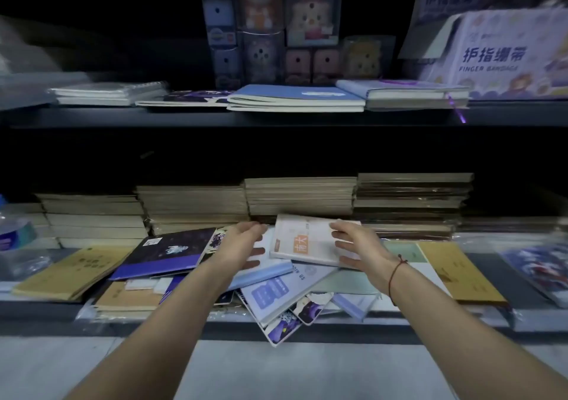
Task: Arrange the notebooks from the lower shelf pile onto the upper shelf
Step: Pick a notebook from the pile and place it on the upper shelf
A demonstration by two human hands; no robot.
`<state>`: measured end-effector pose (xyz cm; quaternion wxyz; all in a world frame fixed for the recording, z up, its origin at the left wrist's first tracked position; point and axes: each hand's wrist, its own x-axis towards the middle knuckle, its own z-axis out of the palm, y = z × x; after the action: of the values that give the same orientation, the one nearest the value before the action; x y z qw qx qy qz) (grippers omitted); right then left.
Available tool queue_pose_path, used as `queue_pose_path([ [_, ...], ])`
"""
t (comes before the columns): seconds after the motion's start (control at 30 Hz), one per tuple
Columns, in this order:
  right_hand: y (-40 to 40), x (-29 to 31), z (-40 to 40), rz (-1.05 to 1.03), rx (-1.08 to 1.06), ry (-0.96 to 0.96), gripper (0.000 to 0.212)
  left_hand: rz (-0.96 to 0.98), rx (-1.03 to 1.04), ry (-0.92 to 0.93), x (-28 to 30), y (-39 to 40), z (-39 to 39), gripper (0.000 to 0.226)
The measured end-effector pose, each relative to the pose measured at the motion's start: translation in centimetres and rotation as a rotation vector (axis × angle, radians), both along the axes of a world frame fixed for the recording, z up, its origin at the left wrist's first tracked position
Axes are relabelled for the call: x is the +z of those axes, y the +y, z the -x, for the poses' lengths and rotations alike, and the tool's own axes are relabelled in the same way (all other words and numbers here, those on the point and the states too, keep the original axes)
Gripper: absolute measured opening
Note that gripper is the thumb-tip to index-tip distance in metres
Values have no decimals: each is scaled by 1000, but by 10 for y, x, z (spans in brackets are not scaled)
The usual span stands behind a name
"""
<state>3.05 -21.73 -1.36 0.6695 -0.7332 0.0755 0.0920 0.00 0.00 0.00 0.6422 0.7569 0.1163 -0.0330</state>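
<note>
The right hand [358, 244] is spreading its fingers over the right edge of a white notebook with an orange label [302, 241], touching it without closing. The left hand [242, 246] is lying open, fingers splayed, just left of it on a pale blue notebook [267, 272]. Both notebooks are topping the jumbled pile on the lower shelf [43, 309]. Above, the dark upper shelf [92, 117] is carrying a flat blue notebook [295, 97].
</note>
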Motion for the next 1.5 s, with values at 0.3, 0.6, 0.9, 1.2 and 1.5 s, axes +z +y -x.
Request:
queue_pose_path([
  [0.3, -22, -28, -23, 60, -256, -52, 33, 139, 102, 109, -25, -18, -23, 47],
  [0.6, -25, -44, -25, 97, -295, -33, 40, 131, 148, 120, -40, -27, -39, 43],
  [0.9, -20, -58, -31, 234, -424, 40, 38, 225, 231, 117, -52, -29, -49, 23],
  [1.2, -21, -50, -24, 296, -553, 166, 22, 482, 91, 81, -34, -39, -34, 31],
  [1.5, -13, -30, -13, 233, -349, -71, 49, 690, 330, -106, -17, -17, -27, 38],
])
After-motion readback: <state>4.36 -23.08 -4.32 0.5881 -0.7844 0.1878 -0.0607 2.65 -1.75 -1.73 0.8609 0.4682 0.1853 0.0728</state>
